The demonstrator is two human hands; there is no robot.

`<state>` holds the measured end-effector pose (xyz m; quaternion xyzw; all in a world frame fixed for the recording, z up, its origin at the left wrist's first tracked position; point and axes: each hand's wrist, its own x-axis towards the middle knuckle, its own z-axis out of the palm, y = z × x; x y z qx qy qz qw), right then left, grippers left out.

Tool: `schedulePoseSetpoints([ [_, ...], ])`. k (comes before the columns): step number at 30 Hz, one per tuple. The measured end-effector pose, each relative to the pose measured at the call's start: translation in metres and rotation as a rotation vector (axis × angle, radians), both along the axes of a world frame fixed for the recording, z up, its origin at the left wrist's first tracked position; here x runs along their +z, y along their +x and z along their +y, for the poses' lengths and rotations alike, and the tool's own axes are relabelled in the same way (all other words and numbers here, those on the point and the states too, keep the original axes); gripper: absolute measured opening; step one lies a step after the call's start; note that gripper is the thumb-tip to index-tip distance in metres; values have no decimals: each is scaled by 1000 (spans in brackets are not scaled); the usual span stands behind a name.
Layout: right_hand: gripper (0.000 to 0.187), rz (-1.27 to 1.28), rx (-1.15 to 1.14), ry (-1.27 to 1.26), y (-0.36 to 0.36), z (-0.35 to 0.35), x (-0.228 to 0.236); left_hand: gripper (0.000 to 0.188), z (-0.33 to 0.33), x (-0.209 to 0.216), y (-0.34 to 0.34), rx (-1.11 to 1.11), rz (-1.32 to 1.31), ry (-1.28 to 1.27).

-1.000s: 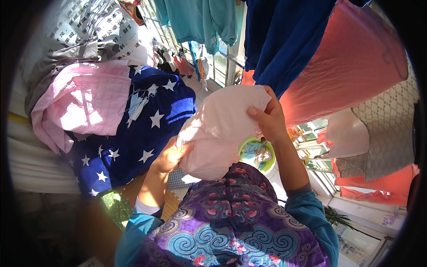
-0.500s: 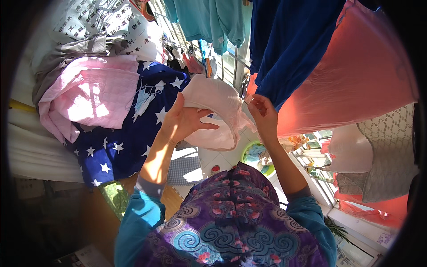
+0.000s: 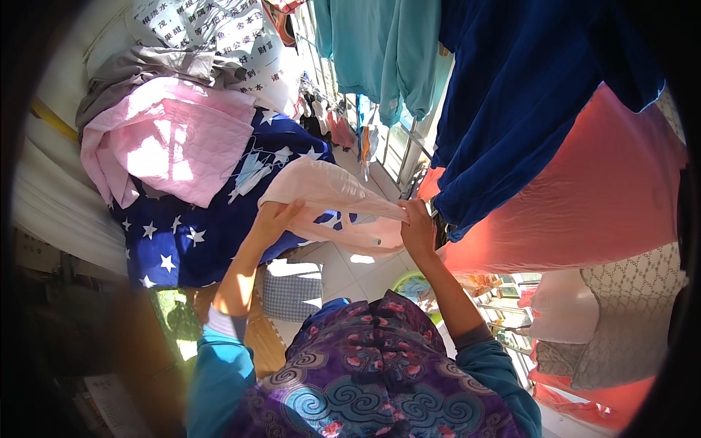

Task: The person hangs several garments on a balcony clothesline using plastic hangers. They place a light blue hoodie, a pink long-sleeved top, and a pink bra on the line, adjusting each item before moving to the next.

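Observation:
A thin pale pink garment (image 3: 321,182) is stretched between my two hands in front of me, and its fabric forms a loop with a gap in the middle. My left hand (image 3: 274,223) grips its left edge, the thumb on top and most of the fingers hidden by the cloth. At the right end, my right hand (image 3: 418,230) pinches the gathered fabric. Behind the garment lies a dark blue cover with white stars (image 3: 186,252). A pink quilted cloth (image 3: 208,139) and a face mask (image 3: 250,174) lie on that cover.
Teal clothing (image 3: 365,51) and a dark blue garment (image 3: 504,124) hang ahead and right. A large coral sheet (image 3: 569,197) hangs farther right. A green-rimmed basin (image 3: 400,279) and a checked grey item (image 3: 292,292) sit low down. Grey cloth (image 3: 150,66) is heaped at left.
My left hand has closed from spread fingers onto the garment's edge. The garment has dropped lower and been drawn out wider between my hands. My view has shifted a little.

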<state>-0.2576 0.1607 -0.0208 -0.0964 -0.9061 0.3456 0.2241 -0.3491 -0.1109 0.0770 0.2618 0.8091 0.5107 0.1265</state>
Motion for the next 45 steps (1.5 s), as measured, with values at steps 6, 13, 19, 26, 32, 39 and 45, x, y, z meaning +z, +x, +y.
schedulePoseSetpoints([
  [6, 21, -130, 62, -363, -40, 35, -12, 28, -67, 0, -46, -510, 597, -841],
  [13, 26, -230, 249, -503, -82, 46, -3, 13, -78, 29, -124, -339, 882, -429],
  [19, 22, -363, 325, -696, -143, 29, 43, 20, -90, 34, -232, -367, 960, -356],
  [26, 21, -253, 186, -635, -255, -3, 106, 15, -111, 66, -352, -79, 737, 47],
  [32, 21, -202, 202, -662, -355, -27, 166, 12, -126, 106, -414, -40, 954, -116],
  [39, 23, -276, 561, -619, -441, -50, 218, 17, -144, 180, -456, 401, 938, 370],
  [45, 26, -474, 945, -452, -518, -86, 233, 17, -151, 229, -469, 627, 648, 601],
])
